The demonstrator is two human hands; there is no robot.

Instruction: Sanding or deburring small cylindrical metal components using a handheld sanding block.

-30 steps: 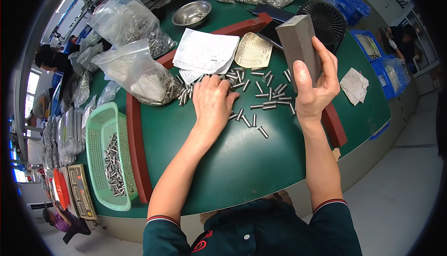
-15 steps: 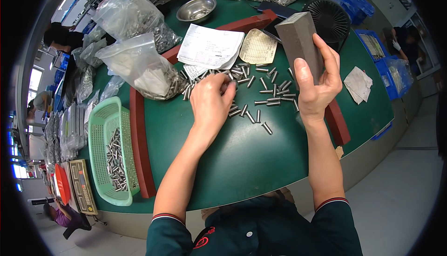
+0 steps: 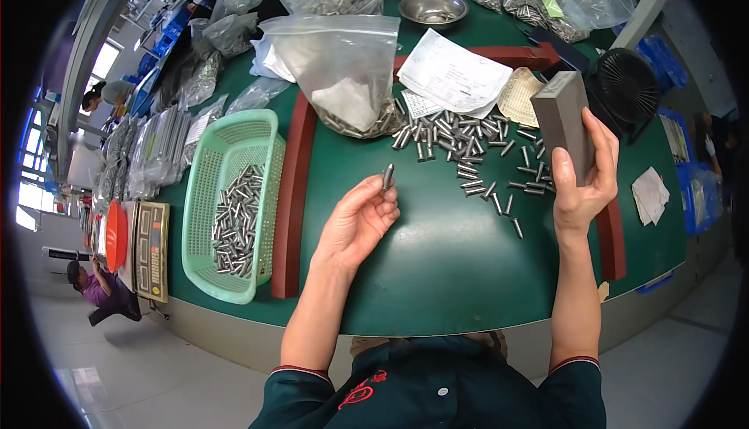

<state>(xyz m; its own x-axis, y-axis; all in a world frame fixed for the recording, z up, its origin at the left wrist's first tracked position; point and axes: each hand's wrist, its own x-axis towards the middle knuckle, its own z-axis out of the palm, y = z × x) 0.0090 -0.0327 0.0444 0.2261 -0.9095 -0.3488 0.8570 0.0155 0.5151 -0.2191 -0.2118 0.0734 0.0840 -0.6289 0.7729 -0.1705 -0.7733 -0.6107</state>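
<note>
My left hand (image 3: 360, 222) pinches one metal pin (image 3: 388, 177) between thumb and fingers, raised above the green table (image 3: 437, 273). A dark grey rectangular block (image 3: 563, 128) stands upright in my right hand (image 3: 587, 179), its thumb and fingers wrapped round the lower part. Between and beyond my hands lies a loose pile of metal pins (image 3: 468, 144), with several strays nearer to me. To the left of my left hand, a pale green perforated plastic basket (image 3: 269, 163) holds many similar pins (image 3: 238, 226).
Red-brown bars (image 3: 292, 218) frame the work area. Beyond the pins are a clear plastic bag (image 3: 335, 70), papers (image 3: 452, 74) and a steel bowl (image 3: 434, 9). A black fan (image 3: 628, 89) and a cloth (image 3: 649, 195) sit at right. A scale (image 3: 151, 249) stands far left.
My left hand has come back from the pile toward me and now shows a pin in its fingers. The block stays in my right hand. The view has turned left.
</note>
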